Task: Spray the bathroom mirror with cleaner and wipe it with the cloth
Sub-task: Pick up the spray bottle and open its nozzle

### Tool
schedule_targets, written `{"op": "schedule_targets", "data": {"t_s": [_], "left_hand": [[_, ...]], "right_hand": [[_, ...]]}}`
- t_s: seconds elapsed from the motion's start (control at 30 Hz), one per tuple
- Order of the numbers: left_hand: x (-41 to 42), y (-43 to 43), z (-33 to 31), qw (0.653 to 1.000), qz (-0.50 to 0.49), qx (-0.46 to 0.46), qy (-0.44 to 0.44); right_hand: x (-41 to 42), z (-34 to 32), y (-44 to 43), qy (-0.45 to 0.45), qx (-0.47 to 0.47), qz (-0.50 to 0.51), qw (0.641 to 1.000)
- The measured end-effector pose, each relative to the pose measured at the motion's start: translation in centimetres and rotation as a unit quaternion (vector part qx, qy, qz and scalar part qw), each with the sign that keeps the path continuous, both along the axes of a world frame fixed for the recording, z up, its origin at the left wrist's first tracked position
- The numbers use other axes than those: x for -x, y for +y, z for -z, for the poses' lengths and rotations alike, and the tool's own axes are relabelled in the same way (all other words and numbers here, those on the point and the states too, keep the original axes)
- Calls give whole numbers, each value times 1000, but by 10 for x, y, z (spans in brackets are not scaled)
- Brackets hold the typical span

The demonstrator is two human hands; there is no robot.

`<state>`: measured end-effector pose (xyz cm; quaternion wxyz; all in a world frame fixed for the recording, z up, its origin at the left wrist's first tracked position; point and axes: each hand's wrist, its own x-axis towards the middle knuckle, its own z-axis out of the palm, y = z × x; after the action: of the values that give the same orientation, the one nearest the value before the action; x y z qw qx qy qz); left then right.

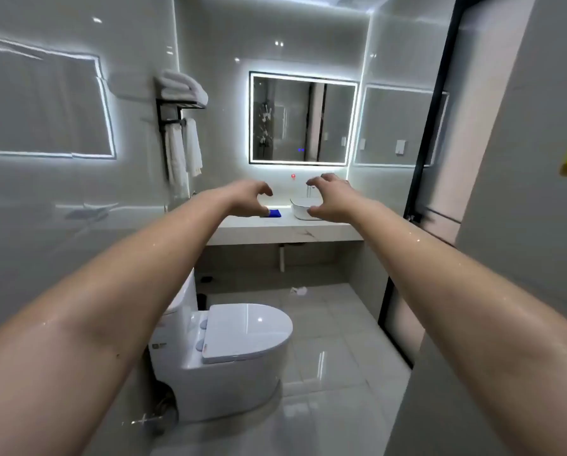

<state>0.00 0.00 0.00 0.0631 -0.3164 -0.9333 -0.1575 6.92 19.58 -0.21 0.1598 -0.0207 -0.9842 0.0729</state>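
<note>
A rectangular mirror [303,119] with a lit border hangs on the far wall; white smears mark its left side. Below it, a folded blue cloth [275,213] lies on the marble counter [285,230], left of a white basin [303,209]. I see no spray bottle. Both my arms stretch forward at a distance from the counter. My left hand [251,199] is open with curled fingers and covers part of the cloth's left end in the view. My right hand [330,199] is also open and curled, in front of the basin. Neither hand holds anything.
A white toilet [229,353] with its lid down stands at the left, between me and the counter. A black rack with white towels [182,90] hangs left of the mirror. A black-framed door [417,199] is at the right. A crumpled tissue [299,291] lies on the glossy floor.
</note>
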Motion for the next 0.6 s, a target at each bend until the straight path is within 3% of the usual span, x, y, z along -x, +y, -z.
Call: {"op": "schedule_targets", "data": {"t_s": [0.33,0.6], "left_hand": [[191,61,14,998,52,33,-26],[315,158,66,993,89,61,-52]], "right_hand": [[175,33,52,-35,-1,69,997],[275,85,152,-92,1,125,988]]}}
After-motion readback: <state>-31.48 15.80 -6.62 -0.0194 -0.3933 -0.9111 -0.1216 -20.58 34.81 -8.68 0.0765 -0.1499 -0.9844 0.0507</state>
